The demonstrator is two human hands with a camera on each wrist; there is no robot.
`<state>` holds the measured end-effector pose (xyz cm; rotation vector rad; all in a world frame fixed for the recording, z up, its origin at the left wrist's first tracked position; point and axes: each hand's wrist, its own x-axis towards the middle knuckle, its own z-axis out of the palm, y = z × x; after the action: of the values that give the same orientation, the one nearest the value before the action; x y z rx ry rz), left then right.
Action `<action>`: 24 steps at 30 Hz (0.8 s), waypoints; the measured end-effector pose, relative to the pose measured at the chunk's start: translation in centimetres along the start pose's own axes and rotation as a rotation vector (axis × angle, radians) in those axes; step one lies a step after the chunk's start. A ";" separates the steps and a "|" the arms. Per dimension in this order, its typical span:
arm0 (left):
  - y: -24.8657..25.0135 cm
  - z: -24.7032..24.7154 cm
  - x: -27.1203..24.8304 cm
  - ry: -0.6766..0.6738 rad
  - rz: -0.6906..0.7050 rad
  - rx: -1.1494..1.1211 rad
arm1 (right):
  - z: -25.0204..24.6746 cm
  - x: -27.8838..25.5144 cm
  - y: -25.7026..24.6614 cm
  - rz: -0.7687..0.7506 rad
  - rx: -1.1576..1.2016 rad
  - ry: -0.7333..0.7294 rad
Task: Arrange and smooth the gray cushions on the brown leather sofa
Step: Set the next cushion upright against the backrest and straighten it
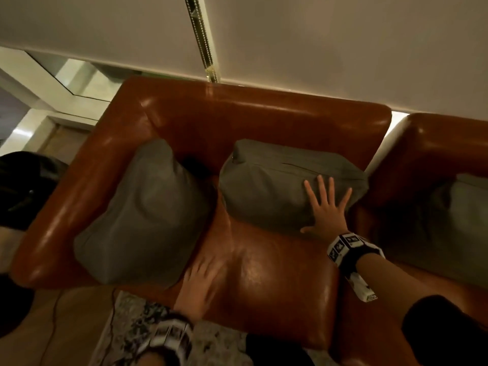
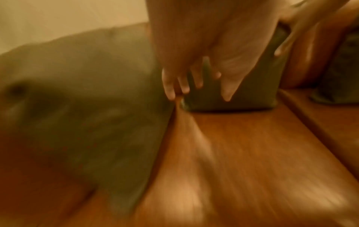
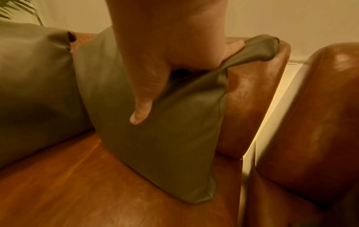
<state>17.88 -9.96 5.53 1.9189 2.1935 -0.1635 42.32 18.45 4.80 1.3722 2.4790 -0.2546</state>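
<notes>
Head view: 2 plump gray cushions (image 1: 148, 210) on sofa (image 1: 277, 281), right hand (image 1: 327, 210) splayed flat on one, left hand (image 1: 203, 283) blurred, fingers untellable.

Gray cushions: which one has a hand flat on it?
The right cushion, by the sofa's right arm: the right hand lies spread on it. The left cushion is untouched; the left hand is blurred.

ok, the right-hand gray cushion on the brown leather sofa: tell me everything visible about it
The right-hand gray cushion is a plump, olive-gray, smooth-fabric pillow with a seam line across its top and pinched corners. It stands on the brown leather sofa seat, leaning on the backrest, beside the right armrest. The right hand presses flat on its front, fingers spread. It looks apart from the left cushion.
</notes>
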 end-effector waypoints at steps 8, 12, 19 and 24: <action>3.6 -4.6 22.4 -0.225 0.204 0.226 | 1.0 3.0 1.7 -0.036 -0.027 0.133; 3.6 -4.6 26.5 -0.258 0.181 0.241 | -0.1 6.4 3.4 -0.066 -0.057 0.201; 3.9 -4.7 32.1 -0.291 0.160 0.194 | -1.7 11.9 5.2 -0.050 -0.162 0.165; 2.7 -3.6 31.6 -0.263 0.216 0.190 | 0.6 6.2 1.2 -0.227 -0.294 0.303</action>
<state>16.36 21.69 1.62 2.0796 1.8463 -0.5695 40.33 23.80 2.10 1.0755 2.7796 0.2830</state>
